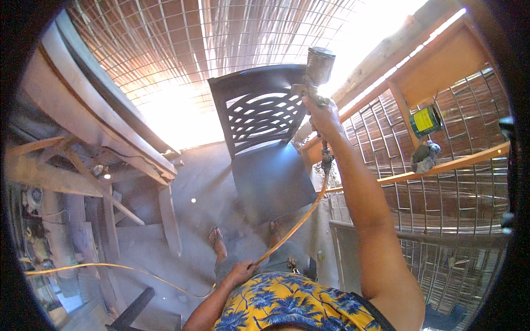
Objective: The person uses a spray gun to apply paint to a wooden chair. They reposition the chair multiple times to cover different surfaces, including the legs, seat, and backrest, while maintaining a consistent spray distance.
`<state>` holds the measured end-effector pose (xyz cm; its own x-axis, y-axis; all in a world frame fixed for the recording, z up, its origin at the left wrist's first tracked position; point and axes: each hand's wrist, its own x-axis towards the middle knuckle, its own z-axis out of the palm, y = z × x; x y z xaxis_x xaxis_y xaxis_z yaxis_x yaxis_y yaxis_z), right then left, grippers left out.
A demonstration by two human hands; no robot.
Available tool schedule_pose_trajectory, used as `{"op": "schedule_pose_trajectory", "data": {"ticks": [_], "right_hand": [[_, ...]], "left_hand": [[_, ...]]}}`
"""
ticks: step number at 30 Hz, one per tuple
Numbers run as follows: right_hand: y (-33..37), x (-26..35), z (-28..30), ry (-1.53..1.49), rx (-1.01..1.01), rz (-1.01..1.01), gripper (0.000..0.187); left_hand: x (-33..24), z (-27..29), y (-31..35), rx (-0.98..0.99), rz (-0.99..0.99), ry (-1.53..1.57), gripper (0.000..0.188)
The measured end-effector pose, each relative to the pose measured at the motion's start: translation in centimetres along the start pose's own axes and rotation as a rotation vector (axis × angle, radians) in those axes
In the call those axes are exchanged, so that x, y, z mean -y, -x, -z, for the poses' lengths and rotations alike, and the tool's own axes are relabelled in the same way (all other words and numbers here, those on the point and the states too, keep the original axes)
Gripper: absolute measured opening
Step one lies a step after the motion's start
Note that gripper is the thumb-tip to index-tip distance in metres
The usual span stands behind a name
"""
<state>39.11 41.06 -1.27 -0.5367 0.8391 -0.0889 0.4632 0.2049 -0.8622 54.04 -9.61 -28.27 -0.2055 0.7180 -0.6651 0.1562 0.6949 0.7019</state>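
Note:
A metal spray gun (312,91) with a cup (320,65) on top is gripped in my right hand (324,118), raised at the end of my outstretched arm. It is beside the top of a dark chair, whose backrest (262,113) has a woven lattice of curved slats. Below the backrest lies the chair's flat, dark seat (273,179). From the gun's lower fitting, a yellow-orange hose (298,225) curves down to my left hand (243,272). That hand is closed round the hose near my waist. Haze hangs around the seat.
Wooden benches or frames (99,182) stand at the left. An orange wooden rail (441,164) with wire mesh runs along the right, bearing a green can with a yellow label (424,121) and a greyish lump (425,156). The hose trails left over the floor (187,212).

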Motion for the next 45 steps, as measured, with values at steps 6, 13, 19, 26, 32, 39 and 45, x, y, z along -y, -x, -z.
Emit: {"op": "schedule_pose_trajectory", "data": {"ticks": [6,13,19,26,32,39,45], "right_hand": [[-3.0,-4.6,3.6,-0.128,-0.159,-0.015,0.033],[-3.4,-6.3,3.0,-0.048,-0.227,0.100,0.032],[0.4,-3.0,-1.4,-0.002,-0.015,0.162,0.037],[2.8,-1.1,-6.7,-0.107,0.218,0.340,0.035],[4.6,-0.8,-6.5,-0.116,0.400,0.289,0.036],[3.4,-3.7,-6.4,-0.038,0.179,0.288,0.037],[2.0,-6.1,-4.0,-0.060,0.045,0.262,0.033]], "left_hand": [[-0.6,0.5,-0.5,-0.005,0.055,0.025,0.042],[-0.4,1.2,0.2,-0.035,0.077,0.048,0.042],[0.6,1.1,0.9,0.043,0.127,-0.056,0.042],[2.4,0.0,1.5,0.002,0.040,-0.009,0.042],[1.9,0.2,1.8,0.038,0.053,-0.038,0.041],[2.1,-0.3,1.5,0.029,0.062,-0.024,0.038],[2.6,-0.3,0.6,0.042,0.103,-0.117,0.039]]}}
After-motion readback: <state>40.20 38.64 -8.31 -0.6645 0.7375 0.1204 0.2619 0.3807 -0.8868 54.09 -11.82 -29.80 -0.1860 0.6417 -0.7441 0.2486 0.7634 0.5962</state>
